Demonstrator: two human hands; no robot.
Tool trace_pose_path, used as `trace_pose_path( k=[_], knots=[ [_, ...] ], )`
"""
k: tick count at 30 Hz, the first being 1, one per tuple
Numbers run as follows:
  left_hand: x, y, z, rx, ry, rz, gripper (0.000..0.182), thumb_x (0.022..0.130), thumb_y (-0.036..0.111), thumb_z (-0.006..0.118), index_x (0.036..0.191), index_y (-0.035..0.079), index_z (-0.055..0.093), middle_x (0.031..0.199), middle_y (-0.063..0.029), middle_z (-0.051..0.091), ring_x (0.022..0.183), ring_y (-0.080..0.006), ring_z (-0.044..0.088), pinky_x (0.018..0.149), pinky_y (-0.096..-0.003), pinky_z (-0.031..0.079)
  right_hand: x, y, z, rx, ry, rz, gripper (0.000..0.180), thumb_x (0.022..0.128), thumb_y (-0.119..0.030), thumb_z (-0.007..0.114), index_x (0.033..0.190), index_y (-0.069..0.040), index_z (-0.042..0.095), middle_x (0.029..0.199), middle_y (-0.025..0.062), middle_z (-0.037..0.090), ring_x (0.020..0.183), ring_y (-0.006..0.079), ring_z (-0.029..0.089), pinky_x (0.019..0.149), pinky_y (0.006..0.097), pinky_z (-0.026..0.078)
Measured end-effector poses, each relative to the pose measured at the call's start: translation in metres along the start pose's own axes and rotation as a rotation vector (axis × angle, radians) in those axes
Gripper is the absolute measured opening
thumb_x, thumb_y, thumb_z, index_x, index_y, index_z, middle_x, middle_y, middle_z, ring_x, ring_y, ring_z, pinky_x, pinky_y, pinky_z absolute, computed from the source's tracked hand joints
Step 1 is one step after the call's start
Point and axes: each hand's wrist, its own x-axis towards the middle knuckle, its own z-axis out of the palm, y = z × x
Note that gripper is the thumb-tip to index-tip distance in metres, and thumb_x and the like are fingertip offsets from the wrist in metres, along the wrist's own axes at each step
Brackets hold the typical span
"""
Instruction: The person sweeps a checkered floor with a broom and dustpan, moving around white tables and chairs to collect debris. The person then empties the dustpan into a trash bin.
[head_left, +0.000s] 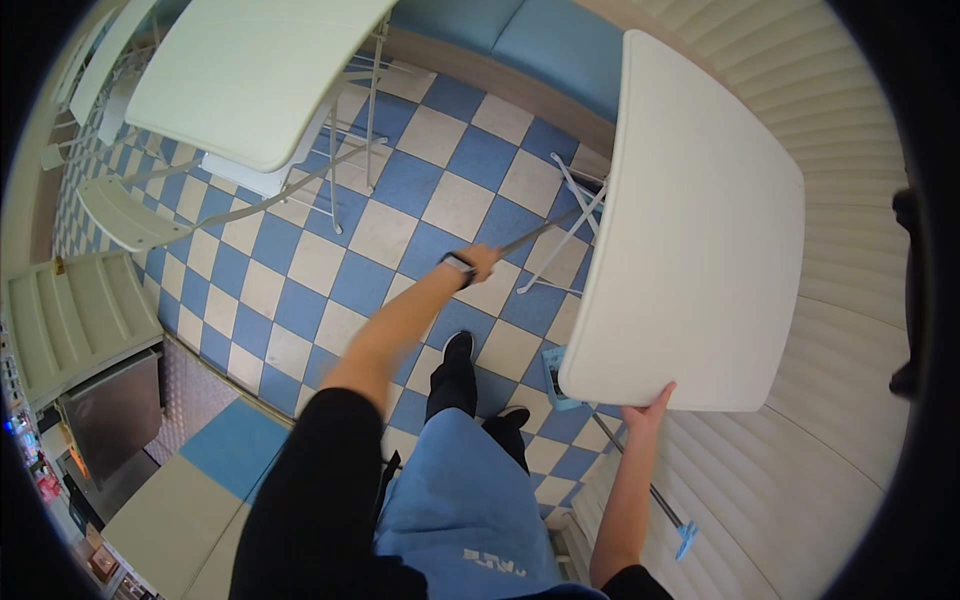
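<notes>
My left hand (481, 262), with a smartwatch (458, 268) on the wrist, grips a thin grey pole (540, 231). The pole reaches in under a white folding table (697, 240), and its far end is mostly hidden there. My right hand (649, 411) holds the near edge of that table, thumb on top and fingers below. By the table's near left corner, a light-blue long-handled dustpan (556, 382) with dark bits inside rests on the floor. Its handle (660, 501) slants towards the wall and ends in a light-blue grip (686, 540).
Blue and cream checkered tiles (390, 232) cover the floor. A second white table (262, 67) and a folding chair (139, 214) stand left. A blue padded bench (562, 52) runs along the back, a ribbed cream wall (840, 262) at right. A counter (180, 510) is lower left.
</notes>
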Motion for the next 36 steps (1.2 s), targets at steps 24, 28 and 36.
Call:
trace_pose_path(
  k=[24, 28, 36],
  knots=[
    [-0.295, -0.031, 0.122, 0.173, -0.269, -0.558, 0.048, 0.081, 0.020, 0.034, 0.125, 0.011, 0.018, 0.073, -0.0229, 0.055, 0.065, -0.0348, 0.056, 0.055, -0.0441, 0.045, -0.013, 0.049, 0.080, 0.526, -0.555, -0.093, 0.073, 0.072, -0.065, 0.010, 0.125, -0.016, 0.023, 0.129, 0.0062, 0.022, 0.117, 0.0282, 0.022, 0.093, 0.0451, 0.021],
    [-0.318, 0.024, 0.119, -0.133, -0.136, -0.508, 0.042, 0.082, 0.023, 0.036, 0.121, 0.009, 0.028, 0.063, -0.0204, 0.054, 0.050, -0.0300, 0.055, 0.044, -0.0378, 0.045, -0.012, 0.054, 0.090, 0.347, -0.507, 0.033, 0.069, 0.074, -0.064, 0.015, 0.121, -0.015, 0.029, 0.126, 0.0058, 0.028, 0.112, 0.0255, 0.030, 0.091, 0.0409, 0.025],
    [-0.341, 0.030, 0.057, -0.679, 0.120, -0.789, 0.039, 0.083, 0.020, 0.040, 0.120, 0.011, 0.032, 0.047, -0.0077, 0.046, 0.032, -0.0165, 0.045, 0.029, -0.0279, 0.037, -0.002, -0.046, -0.171, -0.900, -0.115, 0.193, 0.061, 0.064, -0.047, 0.060, 0.107, -0.008, 0.043, 0.098, 0.0060, 0.049, 0.086, 0.0192, 0.045, 0.076, 0.0366, 0.034]
  ],
)
